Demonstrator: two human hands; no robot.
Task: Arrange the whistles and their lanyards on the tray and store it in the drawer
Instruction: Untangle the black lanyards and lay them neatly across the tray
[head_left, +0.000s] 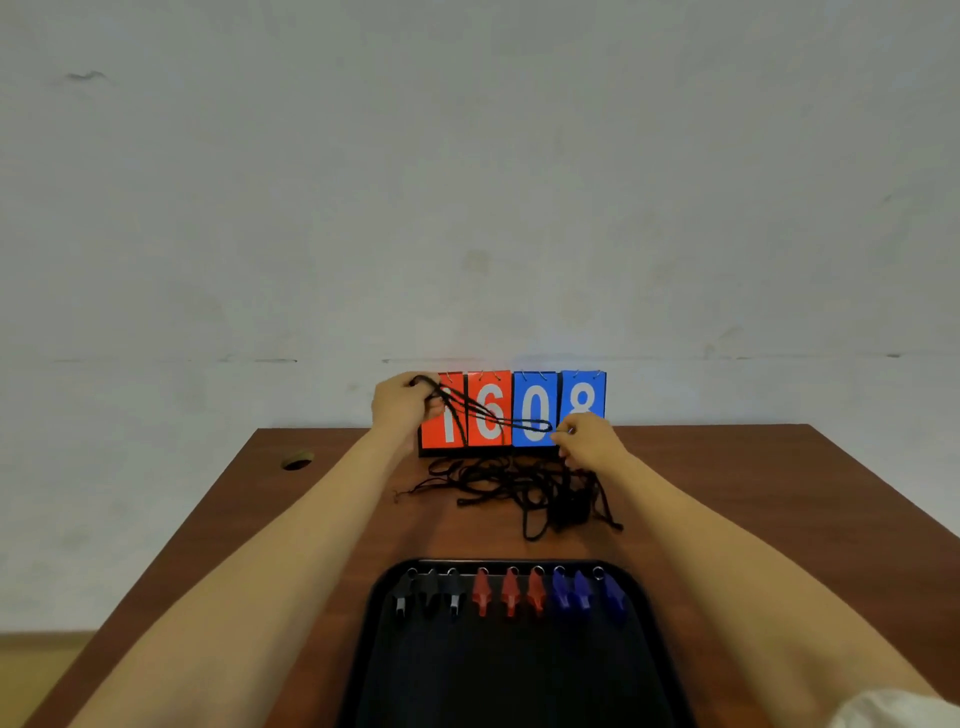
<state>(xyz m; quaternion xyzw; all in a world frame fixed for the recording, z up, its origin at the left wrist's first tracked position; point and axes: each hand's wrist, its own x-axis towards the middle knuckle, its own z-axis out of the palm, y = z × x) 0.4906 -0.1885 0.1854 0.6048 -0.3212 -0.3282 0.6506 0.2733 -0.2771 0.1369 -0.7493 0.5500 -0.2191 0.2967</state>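
A: Both forearms reach straight out over the table (311, 519), past the tray (371, 618). The left hand (402, 408) is raised in front of the flip scoreboard (584, 395), fingers curled round a bunch of black cord.

B: Agreed. The right hand (595, 441) sits lower, just above the tangled pile of lanyards (498, 486). Thumb and fingertip pinch the far end of one lanyard (493, 415), so the loop runs taut between the hands.

A: We read that as drawing a single loop clear of the tangle. Spreading the hands keeps it from snagging.

B: Whistles (511, 595) noted: nine in a row along the tray's far edge. Three black, three red, three blue, rings pointing away from us. None wears a cord that we can see.

A: The row leaves the near part of the tray bare, likely as room for the cords.

B: We judge the whistles done and the lanyards barely begun. No drawer in view.
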